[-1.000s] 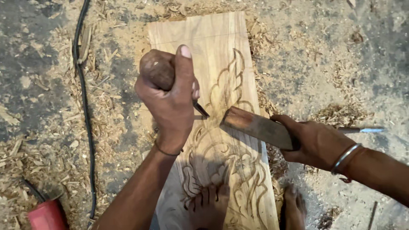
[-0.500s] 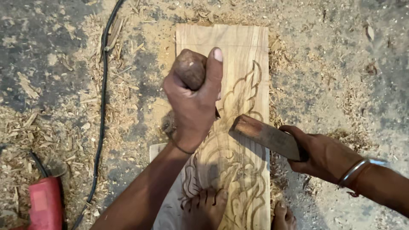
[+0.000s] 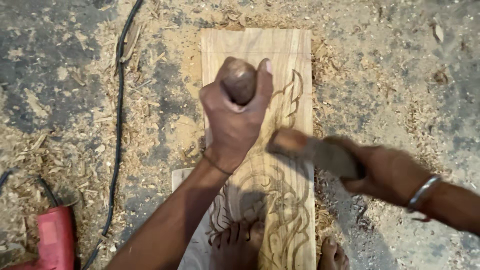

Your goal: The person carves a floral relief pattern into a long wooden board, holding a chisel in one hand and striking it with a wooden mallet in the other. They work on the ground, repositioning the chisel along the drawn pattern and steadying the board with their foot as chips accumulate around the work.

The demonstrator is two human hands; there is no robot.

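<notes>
A long wooden plank (image 3: 260, 50) with a carved leaf and flame pattern lies on the ground, running away from me. My left hand (image 3: 235, 120) grips the rounded wooden handle of a chisel (image 3: 239, 82) held upright over the plank's middle; its blade is hidden under the hand. My right hand (image 3: 387, 172) holds a wooden mallet (image 3: 310, 150), blurred with motion, just right of the left hand and above the plank's right edge. My toes (image 3: 239, 240) rest on the near end of the plank.
Sawdust and wood shavings cover the concrete floor around the plank. A black cable (image 3: 119, 125) runs down the left side. A red power tool (image 3: 52, 240) lies at the lower left. Another foot (image 3: 332, 255) shows by the plank's right edge.
The view has shifted so the plank sits further right. The mallet has swung toward the chisel and is now blurred. The left hand keeps its grip on the chisel handle.
</notes>
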